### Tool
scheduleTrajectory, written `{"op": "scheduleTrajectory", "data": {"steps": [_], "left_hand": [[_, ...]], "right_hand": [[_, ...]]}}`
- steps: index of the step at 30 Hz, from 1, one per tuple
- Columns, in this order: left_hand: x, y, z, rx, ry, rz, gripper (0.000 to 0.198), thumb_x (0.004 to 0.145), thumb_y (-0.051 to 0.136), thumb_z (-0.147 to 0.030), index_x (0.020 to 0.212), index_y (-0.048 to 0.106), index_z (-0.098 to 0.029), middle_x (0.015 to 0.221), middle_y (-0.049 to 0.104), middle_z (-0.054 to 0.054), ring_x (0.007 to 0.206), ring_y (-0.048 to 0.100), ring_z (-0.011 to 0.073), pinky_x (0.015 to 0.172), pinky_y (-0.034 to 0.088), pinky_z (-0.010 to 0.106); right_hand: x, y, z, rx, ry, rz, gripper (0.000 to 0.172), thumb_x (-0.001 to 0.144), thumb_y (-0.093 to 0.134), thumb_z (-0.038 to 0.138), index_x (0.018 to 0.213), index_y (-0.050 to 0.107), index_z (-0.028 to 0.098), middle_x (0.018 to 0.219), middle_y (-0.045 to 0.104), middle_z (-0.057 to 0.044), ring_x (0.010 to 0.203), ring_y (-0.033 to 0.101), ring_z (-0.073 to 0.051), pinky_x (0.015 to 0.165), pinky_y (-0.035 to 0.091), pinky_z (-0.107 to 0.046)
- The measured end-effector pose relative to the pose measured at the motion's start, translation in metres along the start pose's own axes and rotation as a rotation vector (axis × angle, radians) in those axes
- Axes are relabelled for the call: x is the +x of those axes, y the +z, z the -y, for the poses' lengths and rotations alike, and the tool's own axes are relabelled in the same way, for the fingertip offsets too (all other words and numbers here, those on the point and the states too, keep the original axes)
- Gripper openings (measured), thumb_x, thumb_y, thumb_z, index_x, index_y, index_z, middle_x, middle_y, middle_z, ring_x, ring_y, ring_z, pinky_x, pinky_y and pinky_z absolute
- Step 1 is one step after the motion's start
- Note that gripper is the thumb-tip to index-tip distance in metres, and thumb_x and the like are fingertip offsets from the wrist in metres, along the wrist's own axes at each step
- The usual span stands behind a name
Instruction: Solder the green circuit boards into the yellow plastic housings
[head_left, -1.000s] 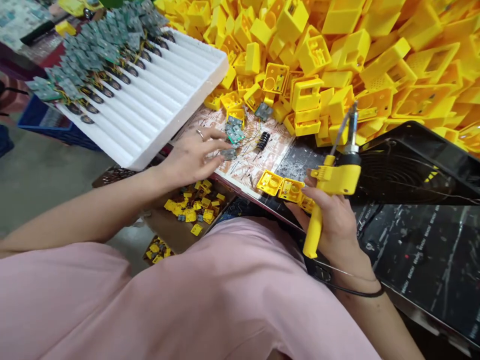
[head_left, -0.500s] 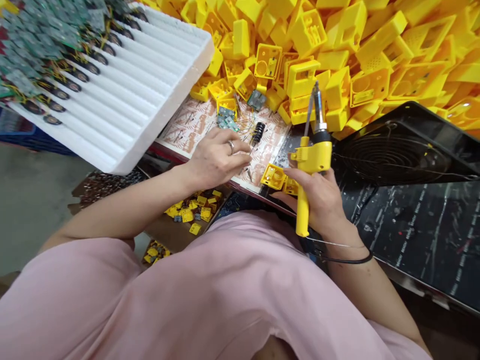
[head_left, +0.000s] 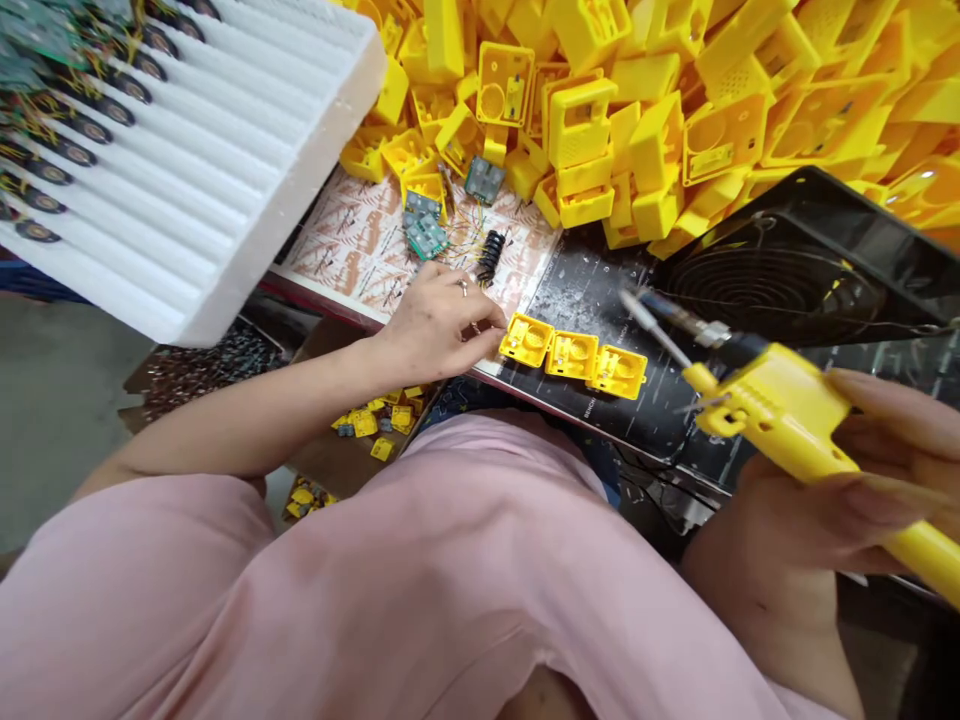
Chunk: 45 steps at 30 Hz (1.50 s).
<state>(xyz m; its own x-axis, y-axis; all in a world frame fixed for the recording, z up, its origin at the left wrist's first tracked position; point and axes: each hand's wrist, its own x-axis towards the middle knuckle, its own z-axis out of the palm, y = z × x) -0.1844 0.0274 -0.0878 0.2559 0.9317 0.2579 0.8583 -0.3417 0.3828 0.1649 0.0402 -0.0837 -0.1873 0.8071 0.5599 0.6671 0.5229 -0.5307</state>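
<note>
at the bench's front edge, in the head view, three open yellow housings (head_left: 572, 355) are set in a close row on the black mat (head_left: 581, 272). the left hand (head_left: 441, 322) is placed at the row's left end, thumb and forefinger drawn nearly together at the first housing's edge; whether the wall is pinched or only touched cannot be told. for sound handling, each housing is best steadied by its outer wall, the row squared with light pressure, and the circuit boards (head_left: 425, 235) beyond the knuckles left undisturbed. the yellow soldering gun (head_left: 787, 400) is held to the right of the row, apart from it, the right hand's (head_left: 814, 520) fingers wrapped round its handle; its hot end should be held away from bare skin. its long axis is slanted, handle to the lower right, tip to the upper left. the row's axis runs left to right, dipping slightly rightward, hollow sides up.
</note>
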Motion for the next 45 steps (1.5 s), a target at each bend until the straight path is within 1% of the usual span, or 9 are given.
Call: {"op": "scheduleTrajectory", "data": {"steps": [2, 4, 7, 12, 17, 20, 28, 37, 45], "left_hand": [[0.001, 0.004, -0.001, 0.060, 0.013, -0.017, 0.030, 0.100, 0.056, -0.035, 0.087, 0.080, -0.023, 0.078, 0.077, 0.003, 0.082, 0.066, 0.0219, 0.089, 0.044, 0.043], [0.002, 0.006, -0.002, 0.124, 0.032, -0.018, 0.031, 0.100, 0.054, -0.033, 0.086, 0.079, -0.022, 0.077, 0.076, 0.003, 0.082, 0.066, 0.0225, 0.089, 0.044, 0.043], [0.004, 0.007, -0.002, 0.159, 0.070, -0.032, 0.030, 0.099, 0.054, -0.030, 0.085, 0.078, -0.021, 0.074, 0.075, 0.003, 0.079, 0.065, 0.0216, 0.087, 0.046, 0.042], [0.008, 0.014, -0.005, 0.238, 0.096, -0.097, 0.031, 0.099, 0.049, -0.028, 0.084, 0.074, -0.018, 0.071, 0.070, 0.005, 0.080, 0.065, 0.0237, 0.081, 0.047, 0.042], [0.011, 0.020, -0.005, 0.290, 0.153, -0.139, 0.030, 0.099, 0.049, -0.026, 0.081, 0.072, -0.018, 0.072, 0.070, 0.005, 0.079, 0.065, 0.0238, 0.079, 0.049, 0.043], [0.012, 0.019, -0.005, 0.309, 0.176, -0.142, 0.029, 0.099, 0.050, -0.026, 0.080, 0.071, -0.018, 0.072, 0.069, 0.005, 0.079, 0.065, 0.0236, 0.080, 0.050, 0.044], [0.013, 0.018, -0.008, 0.360, 0.167, -0.128, 0.030, 0.099, 0.048, -0.026, 0.078, 0.068, -0.018, 0.071, 0.067, 0.005, 0.081, 0.064, 0.0243, 0.081, 0.051, 0.047], [0.016, 0.014, -0.010, 0.423, 0.170, -0.056, 0.032, 0.099, 0.048, -0.026, 0.076, 0.069, -0.019, 0.075, 0.068, 0.005, 0.083, 0.063, 0.0237, 0.083, 0.053, 0.048], [0.013, 0.001, -0.013, 0.330, 0.114, 0.016, 0.038, 0.104, 0.046, -0.029, 0.081, 0.076, -0.020, 0.082, 0.076, 0.005, 0.087, 0.066, 0.0245, 0.088, 0.049, 0.047]], "right_hand": [[0.007, 0.016, 0.006, 0.125, -0.057, -0.233, 0.077, 0.107, 0.022, 0.069, 0.132, 0.067, 0.011, 0.099, 0.068, -0.013, 0.075, 0.068, -0.022, 0.061, 0.051, -0.036], [0.013, 0.027, 0.013, 0.291, -0.011, -0.284, 0.063, 0.106, 0.041, 0.066, 0.119, 0.078, 0.016, 0.092, 0.072, -0.010, 0.069, 0.066, -0.021, 0.056, 0.050, -0.034], [0.013, 0.030, 0.020, 0.429, 0.036, -0.190, 0.030, 0.098, 0.071, 0.044, 0.120, 0.081, 0.026, 0.097, 0.078, -0.005, 0.071, 0.069, -0.019, 0.056, 0.054, -0.032], [0.006, 0.024, 0.024, 0.501, -0.049, 0.020, 0.055, 0.082, 0.089, 0.022, 0.134, 0.071, 0.032, 0.109, 0.080, -0.001, 0.078, 0.076, -0.019, 0.063, 0.064, -0.031], [0.013, 0.026, 0.031, 0.309, -0.358, 0.174, 0.037, 0.082, 0.089, 0.018, 0.112, 0.068, 0.026, 0.082, 0.078, 0.003, 0.066, 0.074, -0.016, 0.053, 0.060, -0.025], [0.016, 0.029, 0.033, 0.224, -0.397, 0.189, 0.031, 0.082, 0.087, 0.012, 0.099, 0.063, 0.024, 0.081, 0.077, 0.003, 0.065, 0.073, -0.014, 0.052, 0.057, -0.023], [0.031, 0.028, 0.041, 0.187, -0.550, 0.280, 0.030, 0.082, 0.088, 0.014, 0.095, 0.062, 0.021, 0.078, 0.075, 0.001, 0.064, 0.071, -0.012, 0.056, 0.055, -0.022], [0.026, 0.012, 0.031, 0.214, -0.370, 0.231, 0.017, 0.091, 0.080, 0.021, 0.090, 0.064, 0.024, 0.077, 0.074, 0.001, 0.063, 0.072, -0.013, 0.056, 0.058, -0.023], [0.021, 0.013, 0.032, 0.253, -0.281, 0.203, 0.035, 0.084, 0.086, 0.016, 0.114, 0.069, 0.026, 0.087, 0.078, 0.002, 0.069, 0.075, -0.016, 0.061, 0.063, -0.027]]}}
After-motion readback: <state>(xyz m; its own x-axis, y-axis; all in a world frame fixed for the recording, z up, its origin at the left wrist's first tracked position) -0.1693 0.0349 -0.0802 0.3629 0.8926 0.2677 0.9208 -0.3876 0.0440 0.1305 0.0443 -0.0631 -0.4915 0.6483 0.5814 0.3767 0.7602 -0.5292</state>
